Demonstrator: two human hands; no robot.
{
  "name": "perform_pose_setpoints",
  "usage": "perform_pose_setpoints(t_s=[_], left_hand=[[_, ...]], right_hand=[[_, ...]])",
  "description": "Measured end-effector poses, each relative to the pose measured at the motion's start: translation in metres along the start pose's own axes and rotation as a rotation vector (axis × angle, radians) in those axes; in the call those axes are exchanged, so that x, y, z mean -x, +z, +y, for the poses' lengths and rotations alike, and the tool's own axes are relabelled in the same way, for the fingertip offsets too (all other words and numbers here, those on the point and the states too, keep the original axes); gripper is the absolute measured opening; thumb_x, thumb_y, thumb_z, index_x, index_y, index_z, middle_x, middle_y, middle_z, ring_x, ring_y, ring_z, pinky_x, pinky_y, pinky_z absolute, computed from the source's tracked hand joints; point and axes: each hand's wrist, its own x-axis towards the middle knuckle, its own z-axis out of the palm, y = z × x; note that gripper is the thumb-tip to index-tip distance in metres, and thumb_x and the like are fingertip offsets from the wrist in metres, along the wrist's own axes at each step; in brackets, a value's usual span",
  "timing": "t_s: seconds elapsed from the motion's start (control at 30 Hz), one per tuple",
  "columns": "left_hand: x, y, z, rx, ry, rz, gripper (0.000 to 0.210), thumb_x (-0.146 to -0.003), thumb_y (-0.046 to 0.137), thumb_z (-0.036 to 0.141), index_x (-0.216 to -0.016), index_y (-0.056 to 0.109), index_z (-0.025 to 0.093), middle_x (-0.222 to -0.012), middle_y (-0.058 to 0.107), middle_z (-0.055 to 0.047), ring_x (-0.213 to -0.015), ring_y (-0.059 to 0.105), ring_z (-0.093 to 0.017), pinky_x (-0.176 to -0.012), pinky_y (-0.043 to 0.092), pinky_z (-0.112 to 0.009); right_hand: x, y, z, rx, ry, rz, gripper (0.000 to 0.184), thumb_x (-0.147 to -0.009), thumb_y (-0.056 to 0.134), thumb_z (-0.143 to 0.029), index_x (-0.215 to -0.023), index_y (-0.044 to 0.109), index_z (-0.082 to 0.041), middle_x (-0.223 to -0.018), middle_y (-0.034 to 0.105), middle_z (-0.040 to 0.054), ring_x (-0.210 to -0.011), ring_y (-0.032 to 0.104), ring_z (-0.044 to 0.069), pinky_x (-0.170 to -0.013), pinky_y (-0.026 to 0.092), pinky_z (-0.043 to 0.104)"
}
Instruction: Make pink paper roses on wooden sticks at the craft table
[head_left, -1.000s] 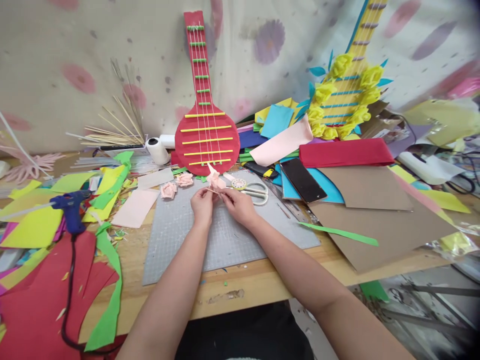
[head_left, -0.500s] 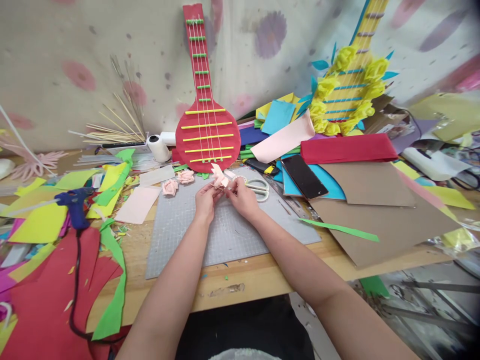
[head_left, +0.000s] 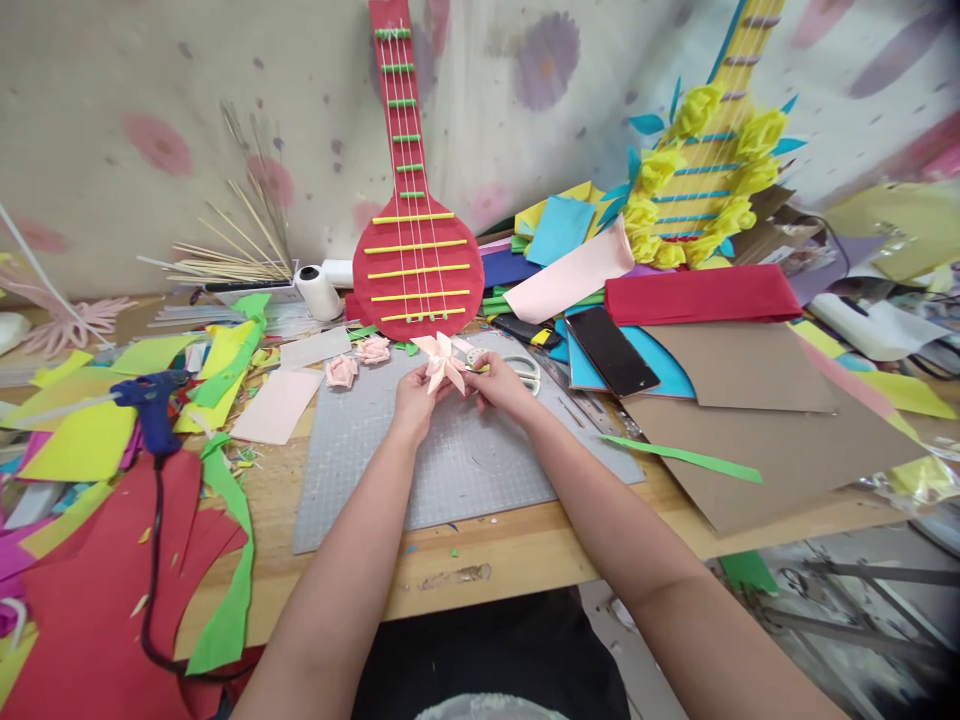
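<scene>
The pale pink paper flower is held above the far part of the grey cutting mat, in front of the red paper lute. Its opened face is turned toward the wearer, and pointed petals spread around like a star. The longest line of the flower runs from about 10 o'clock to 4 o'clock, and another petal points near 6 o'clock. Its stem side is hidden by the fingers.

The left hand has its fingers closed on the base of the flower, at its 8 o'clock side. The right hand is at 4 o'clock, just beside the petals. Its fingers are bent, with thumb and forefinger near to each other; whether they grip something, I cannot tell.

Seen from the flower, two pink paper roses, the nearer and the farther, lie at 9 o'clock. The scissors are at 3 o'clock, partly behind the right hand, and the black smartphone lies farther in this direction. The lute's neck points almost to 12 o'clock, slightly toward 11.
</scene>
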Motion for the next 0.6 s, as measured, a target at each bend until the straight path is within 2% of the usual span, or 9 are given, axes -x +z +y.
perform_pose_setpoints(t_s=[0.13,0.27,0.33,0.4,0.5,0.6], left_hand=[[0.001,-0.001,0.002,-0.001,-0.033,-0.041,0.017,-0.06,0.069,0.016,-0.076,0.067,0.012,-0.085,0.069,-0.01,-0.085,0.065,-0.021,-0.083,0.05,-0.036],[-0.001,-0.002,0.0,-0.005,-0.029,0.029,0.016,-0.059,0.068,0.016,-0.074,0.067,0.011,-0.079,0.069,-0.009,-0.074,0.065,-0.018,-0.077,0.052,-0.034],[-0.002,-0.002,0.0,-0.03,-0.014,0.103,0.015,-0.058,0.066,0.016,-0.073,0.067,0.011,-0.075,0.069,-0.008,-0.069,0.065,-0.017,-0.072,0.053,-0.034],[-0.003,-0.001,0.001,-0.065,-0.004,0.178,0.013,-0.058,0.064,0.014,-0.071,0.067,0.012,-0.07,0.068,-0.006,-0.065,0.064,-0.016,-0.067,0.054,-0.033],[-0.003,0.001,0.001,-0.102,-0.018,0.234,0.013,-0.059,0.059,0.009,-0.068,0.067,0.013,-0.064,0.067,-0.004,-0.063,0.063,-0.016,-0.065,0.053,-0.031],[-0.001,0.005,0.0,-0.12,-0.004,0.196,0.017,-0.059,0.056,0.007,-0.069,0.067,0.015,-0.064,0.067,-0.003,-0.066,0.064,-0.017,-0.066,0.052,-0.031]], right_hand=[[0.002,-0.003,-0.004,-0.077,0.029,-0.074,0.026,-0.078,0.054,-0.032,-0.083,0.029,-0.023,-0.055,0.062,-0.0051,-0.03,0.045,0.007,-0.028,0.021,0.015],[0.004,-0.002,-0.004,-0.024,0.037,-0.117,0.029,-0.078,0.053,-0.034,-0.094,0.034,-0.021,-0.066,0.064,-0.0009,-0.036,0.05,0.008,-0.031,0.03,0.017],[0.004,0.0,-0.003,0.036,-0.045,-0.086,0.043,-0.073,0.058,-0.035,-0.106,0.035,-0.021,-0.085,0.064,0.0041,-0.048,0.057,0.01,-0.041,0.042,0.021],[0.005,0.002,-0.003,0.101,-0.227,-0.001,0.066,-0.064,0.067,-0.034,-0.119,0.032,-0.022,-0.113,0.055,0.0103,-0.074,0.062,0.014,-0.062,0.051,0.029],[0.005,0.008,-0.003,0.137,-0.436,0.1,0.089,-0.058,0.072,-0.036,-0.132,0.023,-0.024,-0.134,0.034,0.0149,-0.107,0.052,0.021,-0.088,0.045,0.038],[0.002,0.017,-0.001,0.07,-0.426,0.141,0.088,-0.063,0.069,-0.037,-0.135,0.019,-0.024,-0.131,0.037,0.0147,-0.108,0.052,0.021,-0.088,0.045,0.039]])
